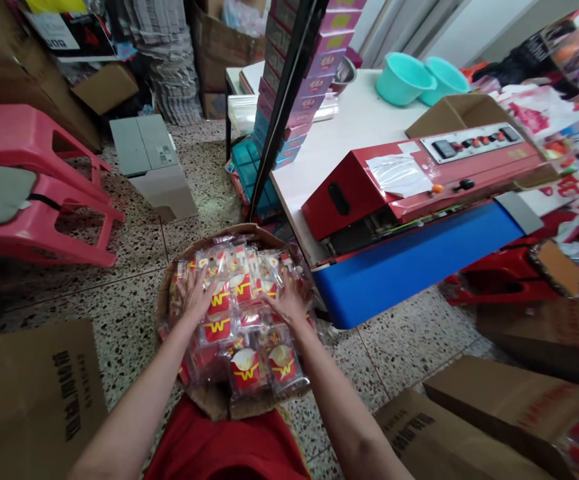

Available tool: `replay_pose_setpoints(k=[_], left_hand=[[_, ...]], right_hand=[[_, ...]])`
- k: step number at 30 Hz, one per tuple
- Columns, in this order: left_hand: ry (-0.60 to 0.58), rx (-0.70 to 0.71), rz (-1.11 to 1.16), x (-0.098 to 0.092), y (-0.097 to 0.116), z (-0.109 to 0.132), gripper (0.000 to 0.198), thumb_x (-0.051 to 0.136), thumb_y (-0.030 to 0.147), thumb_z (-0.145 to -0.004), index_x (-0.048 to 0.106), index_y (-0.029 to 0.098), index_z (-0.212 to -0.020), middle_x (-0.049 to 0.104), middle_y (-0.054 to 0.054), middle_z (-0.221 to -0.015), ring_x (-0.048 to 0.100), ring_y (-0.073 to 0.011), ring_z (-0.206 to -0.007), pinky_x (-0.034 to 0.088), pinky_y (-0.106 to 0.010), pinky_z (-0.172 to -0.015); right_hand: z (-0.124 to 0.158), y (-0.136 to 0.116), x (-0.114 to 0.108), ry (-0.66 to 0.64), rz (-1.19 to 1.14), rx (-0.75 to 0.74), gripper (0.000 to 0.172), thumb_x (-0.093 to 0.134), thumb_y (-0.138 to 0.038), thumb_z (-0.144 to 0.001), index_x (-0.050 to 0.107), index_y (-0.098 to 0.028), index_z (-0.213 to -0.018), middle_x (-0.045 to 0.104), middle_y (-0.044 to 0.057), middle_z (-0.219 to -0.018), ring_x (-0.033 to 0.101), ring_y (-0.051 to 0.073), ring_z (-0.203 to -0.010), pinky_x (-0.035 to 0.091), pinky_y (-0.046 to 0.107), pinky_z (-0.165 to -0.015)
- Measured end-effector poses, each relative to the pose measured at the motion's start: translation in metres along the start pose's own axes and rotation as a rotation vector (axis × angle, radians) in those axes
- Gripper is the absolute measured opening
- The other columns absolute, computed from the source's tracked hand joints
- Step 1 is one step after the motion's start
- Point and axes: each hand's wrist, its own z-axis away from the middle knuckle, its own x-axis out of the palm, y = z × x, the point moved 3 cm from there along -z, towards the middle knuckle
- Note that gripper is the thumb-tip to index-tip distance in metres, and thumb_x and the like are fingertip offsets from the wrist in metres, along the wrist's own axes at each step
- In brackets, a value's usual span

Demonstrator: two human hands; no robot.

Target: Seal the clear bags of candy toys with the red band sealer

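A round, worn cardboard box point(214, 407) stands on the floor in front of me, heaped with clear plastic packets point(247, 367). The packets hold red cards or pouches with a yellow zigzag mark and small colourful pieces. My left hand point(197, 297) lies on the left side of the heap, fingers spread and pointing away from me. On the right side rests my right hand point(289, 300), its fingers also apart, touching the packets. Neither hand appears to grip a packet. Both palms are turned down, so whatever lies under them is hidden.
A red sealing machine point(369, 193) with a blue conveyor belt point(409, 260) juts from the white table point(364, 120), right of the box. Pink stools point(44, 180) and a grey-white carton point(154, 167) stand left. Brown cartons point(509, 400) fill the lower right. A dark post point(289, 100) rises ahead.
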Motion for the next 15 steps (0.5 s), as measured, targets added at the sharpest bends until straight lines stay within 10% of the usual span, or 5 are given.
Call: replay_pose_setpoints(k=[15], left_hand=[[-0.024, -0.185, -0.057, 0.042, 0.022, -0.049, 0.097, 0.043, 0.085, -0.066, 0.025, 0.038, -0.149, -0.009, -0.002, -0.162, 0.001, -0.0496, -0.143, 0.02, -0.071, -0.106]], right_hand=[[-0.082, 0.036, 0.102, -0.183, 0.009, 0.161, 0.084, 0.03, -0.075, -0.085, 0.006, -0.031, -0.153, 0.017, 0.007, -0.159, 0.021, 0.036, -0.142, 0.023, 0.056, -0.109]])
